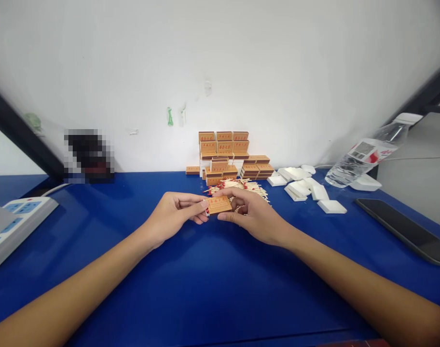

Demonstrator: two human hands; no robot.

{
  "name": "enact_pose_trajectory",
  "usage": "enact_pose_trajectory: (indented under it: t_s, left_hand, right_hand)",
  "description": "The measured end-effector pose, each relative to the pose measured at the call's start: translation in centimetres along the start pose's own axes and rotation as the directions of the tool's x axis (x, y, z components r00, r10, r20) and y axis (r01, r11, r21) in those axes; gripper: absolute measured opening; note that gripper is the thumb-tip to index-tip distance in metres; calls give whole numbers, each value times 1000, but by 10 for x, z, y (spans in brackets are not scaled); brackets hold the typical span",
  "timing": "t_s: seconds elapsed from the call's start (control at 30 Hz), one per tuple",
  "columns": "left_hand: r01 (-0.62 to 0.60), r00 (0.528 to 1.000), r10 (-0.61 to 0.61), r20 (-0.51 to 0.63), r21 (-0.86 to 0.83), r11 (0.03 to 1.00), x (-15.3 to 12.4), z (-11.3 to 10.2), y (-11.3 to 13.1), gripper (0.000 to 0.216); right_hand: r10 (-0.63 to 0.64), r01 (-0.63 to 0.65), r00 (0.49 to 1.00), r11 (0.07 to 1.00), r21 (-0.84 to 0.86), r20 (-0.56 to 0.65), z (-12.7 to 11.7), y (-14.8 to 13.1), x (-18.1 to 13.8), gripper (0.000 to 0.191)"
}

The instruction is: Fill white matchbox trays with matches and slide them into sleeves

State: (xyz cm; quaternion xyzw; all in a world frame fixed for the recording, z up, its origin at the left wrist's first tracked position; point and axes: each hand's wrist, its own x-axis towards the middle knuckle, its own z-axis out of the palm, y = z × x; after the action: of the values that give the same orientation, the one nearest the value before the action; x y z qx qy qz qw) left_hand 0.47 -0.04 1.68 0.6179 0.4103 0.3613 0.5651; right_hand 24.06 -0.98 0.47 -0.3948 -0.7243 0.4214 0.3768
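Between my hands, a little above the blue table, is an orange matchbox (221, 205), its printed face upward. At its left end the inner tray sticks out slightly, and red match heads show there. My left hand (180, 209) pinches that end, thumb on top and fingers underneath. My right hand (254, 209) curves around the other end, with the index finger along the far edge and the thumb at the near edge. Just behind lies a loose heap of red-tipped matches (241, 185), partly hidden by my right hand.
Stacked matchboxes (224, 146) stand against the white wall. Several white inner trays (299, 188) lie to the right, near a tilted water bottle (368, 152) and a dark phone (404, 229). A power strip (15, 226) sits at the left on the blue table (205, 289).
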Motion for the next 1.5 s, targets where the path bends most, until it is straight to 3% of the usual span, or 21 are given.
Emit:
enact_pose_trajectory:
  t_s: [0.4,0.57,0.77,1.17,1.4,1.5]
  left_hand:
    - [27,1000,-28,13,31,999,-1,-2,7,37]
    - [-78,997,73,36,179,981,-1,-4,4,38]
    - [-274,957,287,52,491,827,-1,-6,2,34]
    - [-431,886,427,182,664,611,-2,-8,5,27]
    - [-431,884,436,171,659,616,-2,-11,6,27]
    - [-402,900,415,134,626,668,-1,-12,6,30]
  right_hand:
    - [-3,3,1000,1000,15,2,-5,-1,2,39]
    - [12,-12,999,1000,4,-51,-4,0,4,41]
    - [27,-26,999,998,50,-23,-6,2,4,44]
    - [54,-60,996,994,88,71,-16,1,6,48]
    - [75,-78,996,995,64,56,-21,-1,7,49]
    - [78,-82,995,995,65,63,-24,-1,7,49]
